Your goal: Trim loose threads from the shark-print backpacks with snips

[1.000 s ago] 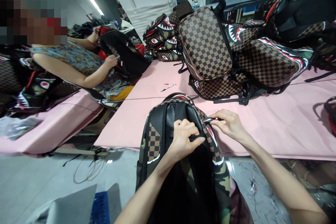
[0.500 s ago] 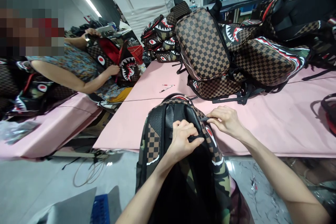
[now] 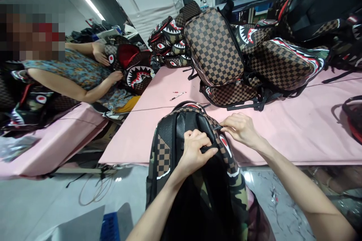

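Observation:
A backpack [image 3: 163, 154] with brown checks, camouflage and black padding stands upright in front of me, its back panel toward me, against the pink table edge. My left hand [image 3: 197, 150] lies over the back panel, fingers curled and closed on a black shoulder strap [image 3: 207, 130]. At the pack's upper right edge my right hand [image 3: 239, 128] pinches a small, dark, slim piece [image 3: 217, 128] against the checked side. Whether that piece is a tool or part of the pack, I cannot tell. A red-and-white eye patch [image 3: 225, 145] shows just below it.
Several finished-looking backpacks [image 3: 215, 47] are piled along the back of the pink table [image 3: 127, 135]. Two pens [image 3: 177, 96] lie on it. On the left, a co-worker [image 3: 76, 75] handles an open shark-mouth backpack [image 3: 138, 75]. A blue crate [image 3: 109, 226] is on the floor.
My view has shifted slightly. Both my hands keep nearly the same hold on the backpack. The co-worker's far hand has come down onto their backpack.

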`<state>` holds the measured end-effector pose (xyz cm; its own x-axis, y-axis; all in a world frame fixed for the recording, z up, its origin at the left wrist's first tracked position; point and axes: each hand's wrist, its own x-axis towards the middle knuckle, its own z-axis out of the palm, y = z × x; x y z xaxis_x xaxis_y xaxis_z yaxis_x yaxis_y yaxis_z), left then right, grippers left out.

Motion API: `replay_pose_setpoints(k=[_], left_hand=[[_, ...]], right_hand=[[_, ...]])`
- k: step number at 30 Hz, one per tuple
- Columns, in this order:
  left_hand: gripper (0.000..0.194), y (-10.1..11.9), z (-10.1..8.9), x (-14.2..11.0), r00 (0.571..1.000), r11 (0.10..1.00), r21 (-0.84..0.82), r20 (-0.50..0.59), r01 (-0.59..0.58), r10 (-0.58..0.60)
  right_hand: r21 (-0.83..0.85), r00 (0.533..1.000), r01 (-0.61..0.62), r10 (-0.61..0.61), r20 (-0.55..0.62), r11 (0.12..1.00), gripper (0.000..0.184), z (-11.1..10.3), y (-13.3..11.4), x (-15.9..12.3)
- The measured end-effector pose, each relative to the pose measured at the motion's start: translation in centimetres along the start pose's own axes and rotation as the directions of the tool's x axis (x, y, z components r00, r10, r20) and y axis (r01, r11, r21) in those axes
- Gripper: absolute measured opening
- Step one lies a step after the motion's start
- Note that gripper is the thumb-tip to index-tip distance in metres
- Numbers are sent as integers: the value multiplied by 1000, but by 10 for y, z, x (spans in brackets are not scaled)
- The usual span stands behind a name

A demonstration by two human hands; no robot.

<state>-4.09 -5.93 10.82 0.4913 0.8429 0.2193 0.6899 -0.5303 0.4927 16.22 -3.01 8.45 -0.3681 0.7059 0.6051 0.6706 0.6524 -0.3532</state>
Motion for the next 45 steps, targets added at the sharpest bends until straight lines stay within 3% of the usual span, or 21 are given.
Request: replay_pose_setpoints(k=[4,11,16,18,20,22,23,25,29,31,33,36,37,38,42,43,45], left_hand=[[24,-2,0,0,1000,1000,10,-4,-2,2],[23,-5,2,0,1000,1000,21,-7,-17,17],[24,-3,2,0,1000,1000,24,0,-4,4],[24,-3,2,-1,1000,1000,21,-2,-6,6],[24,-3,2,-2,1000,1000,16,-5,-14,14],[24,-3,2,-2,1000,1000,11,-6,-19,19],[24,-2,2,-2,1000,1000,9,-6,-19,19],[23,-1,2,-2,1000,1000,7,-7,-21,21],[23,1,2,-1,1000,1000,21,-9,-18,18],[23,1,2,-1,1000,1000,24,-4,-10,10],[24,1,2,-1,1000,1000,18,-2,-4,4],[25,1,1,-2,1000,1000,3,-3,-4,4],[25,1,1,-2,1000,1000,1,-4,-2,2],[25,2,2,-2,1000,1000,0,-5,3,-3],[23,1,5,0,1000,1000,-2,-5,18,-18],[23,1,5,0,1000,1000,-4,-5,14,-14],[23,0,7,1,1000,1000,-9,-6,5,-5]], right_hand=[[119,996,-80,85,-36,990,15,2,1,-4],[84,998,-26,30,-46,996,15,5,1,-7],[174,995,-90,94,-15,981,14,6,-2,-5],[353,976,-209,218,15,912,11,8,-3,-7],[554,932,-336,353,81,761,9,12,-3,-10],[659,902,-386,414,123,645,13,16,-5,-12],[669,903,-380,411,121,638,20,18,-7,-12],[645,923,-341,373,92,684,31,21,-13,-11],[558,955,-276,288,68,782,5,28,-25,1],[531,950,-291,305,64,796,7,31,-23,8],[593,888,-382,460,23,709,10,34,-13,11],[768,657,-475,754,-16,430,27,33,3,8],[794,608,-482,794,-1,371,31,32,6,5],[801,604,-486,797,17,351,33,31,6,3],[737,758,-494,643,106,461,25,37,-14,-4],[715,776,-493,622,104,496,22,40,-18,-3],[678,755,-506,654,49,534,18,46,-21,-1]])
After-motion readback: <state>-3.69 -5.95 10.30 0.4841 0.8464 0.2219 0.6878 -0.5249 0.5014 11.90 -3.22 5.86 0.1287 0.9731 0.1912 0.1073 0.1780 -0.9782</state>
